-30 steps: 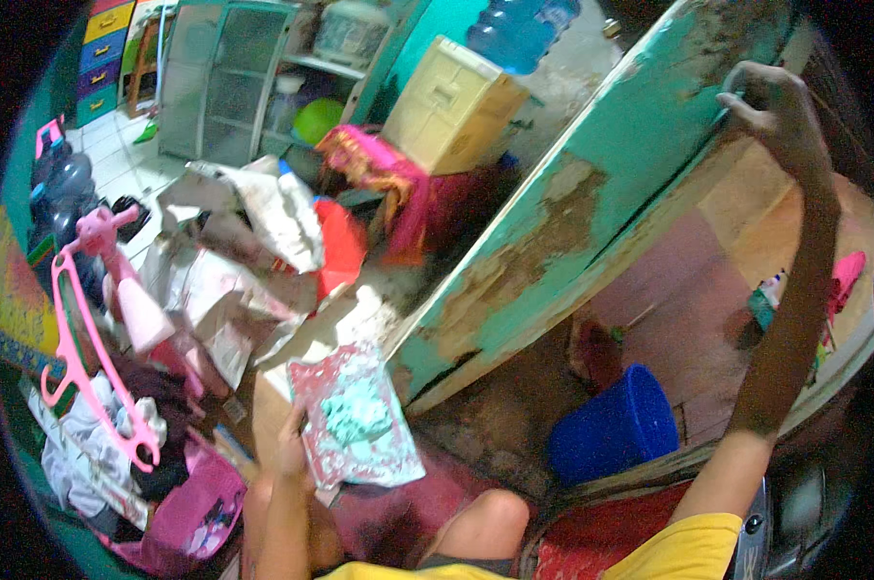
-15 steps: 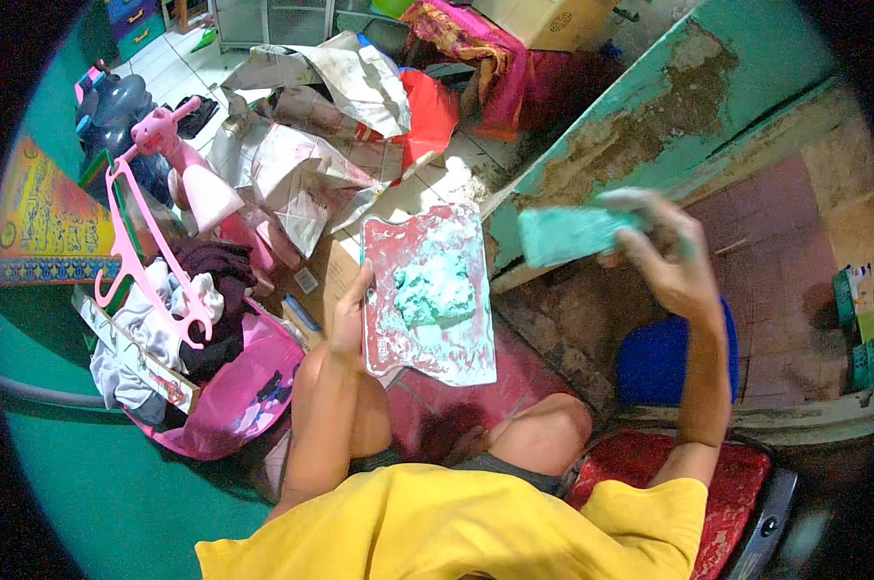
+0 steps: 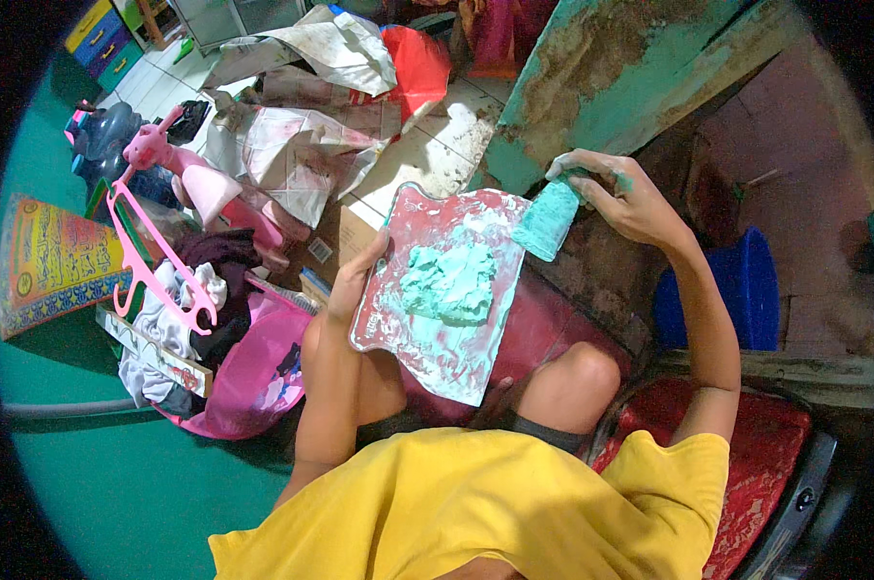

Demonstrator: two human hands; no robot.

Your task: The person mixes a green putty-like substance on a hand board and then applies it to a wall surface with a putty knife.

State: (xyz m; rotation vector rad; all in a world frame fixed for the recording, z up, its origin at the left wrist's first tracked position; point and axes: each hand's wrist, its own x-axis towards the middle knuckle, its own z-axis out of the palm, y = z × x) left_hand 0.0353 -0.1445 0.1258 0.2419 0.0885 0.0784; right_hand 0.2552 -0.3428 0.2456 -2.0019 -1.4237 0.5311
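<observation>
My left hand (image 3: 361,269) grips the left edge of a flat reddish board (image 3: 381,311), its thumb along the edge. White and pale green smears cover much of the board, which lies tilted above my lap. A thick mound of mint-green putty (image 3: 448,282) sits at its middle. At the board's upper right, my right hand (image 3: 628,198) is closed on a flat putty scraper (image 3: 546,222) coated in the same green paste. The scraper's lower end is at the board's right edge; I cannot tell whether they touch. Paste marks my right fingers.
A peeling green wall panel (image 3: 591,106) slants across the upper right. On the right stands a blue bucket (image 3: 729,290), near a red seat (image 3: 746,454). To my left are a pink basket (image 3: 253,387) of clothes and a pink hanger (image 3: 157,246). Crumpled stained sheets (image 3: 282,155) cover the floor ahead.
My right hand has brought the scraper left and down to the board's edge, turning it from level to steep. The board has tilted clockwise in my left hand. The view has shifted slightly.
</observation>
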